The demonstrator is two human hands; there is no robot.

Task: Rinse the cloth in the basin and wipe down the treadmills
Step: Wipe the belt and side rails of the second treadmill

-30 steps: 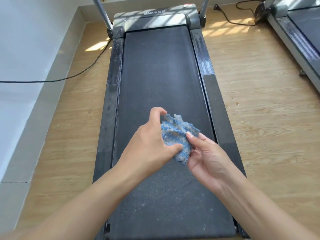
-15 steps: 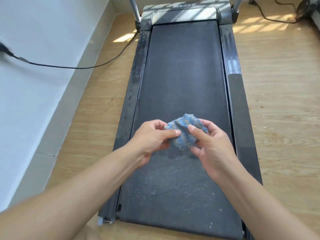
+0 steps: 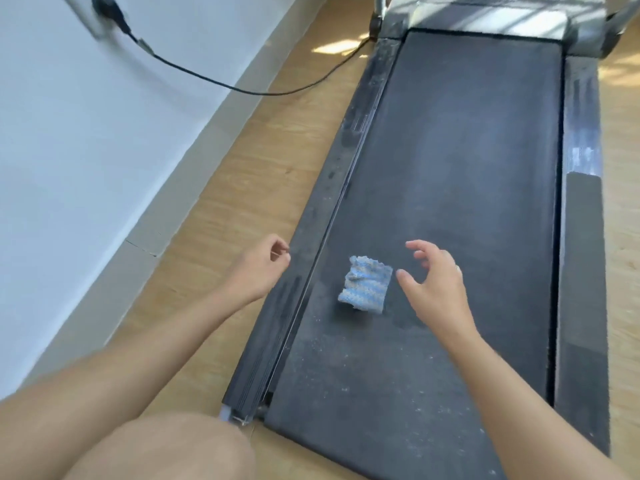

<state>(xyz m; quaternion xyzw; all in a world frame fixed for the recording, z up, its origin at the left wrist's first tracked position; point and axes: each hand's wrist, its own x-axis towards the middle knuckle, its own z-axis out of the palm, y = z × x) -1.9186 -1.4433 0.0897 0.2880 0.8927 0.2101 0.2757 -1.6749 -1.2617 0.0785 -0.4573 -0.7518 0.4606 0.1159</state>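
From the head view, the cloth [image 3: 365,284] is free of both hands, a bunched blue square on or just above the treadmill belt [image 3: 467,168]; which of the two cannot be told. The right hand [image 3: 434,282] hovers just beside it with fingers [image 3: 415,244] spread apart and holding nothing. The left hand [image 3: 258,268] hangs loosely curled and empty over the left side rail [image 3: 332,188]. The belt's near end is speckled with pale grit, so a folded cloth would likely smear it rather than lift it. A careless sweep leftward could push the cloth into the seam between belt and rail. The cable [image 3: 242,88] runs from a plug [image 3: 110,12] in the wall [image 3: 69,133] across the floor [image 3: 249,188], so a dripping cloth near it is a hazard. There is open room up the belt. The wall crowds the left, and a knee [image 3: 166,448] sits close at the near end. No basin is in view.
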